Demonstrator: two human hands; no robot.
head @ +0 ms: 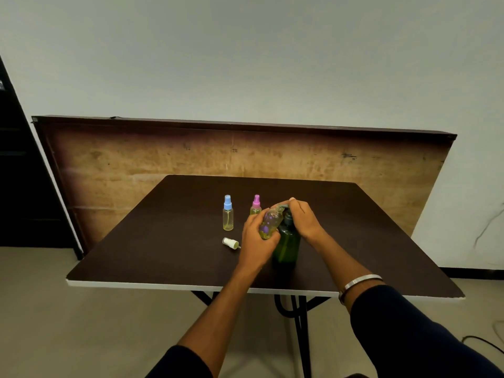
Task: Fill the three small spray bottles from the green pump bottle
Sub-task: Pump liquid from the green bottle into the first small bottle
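Green pump bottle (286, 246) stands upright on the dark table (163, 263), just right of the left hand (257, 241), whose curled fingers grip a tilted, capless small spray bottle (270, 222), its mouth at the pump spout. Resting on the pump head, the right hand (305, 218) presses down. A white spray cap (230, 242) lies just left of the left hand. Beyond stand the pink-capped bottle (255, 205) and, farther left, the blue-capped bottle (228, 213).

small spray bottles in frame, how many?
3. The blue-capped bottle stands at the left, the pink-capped bottle stands beside it partly behind the left hand, and the uncapped bottle is tilted in that hand.
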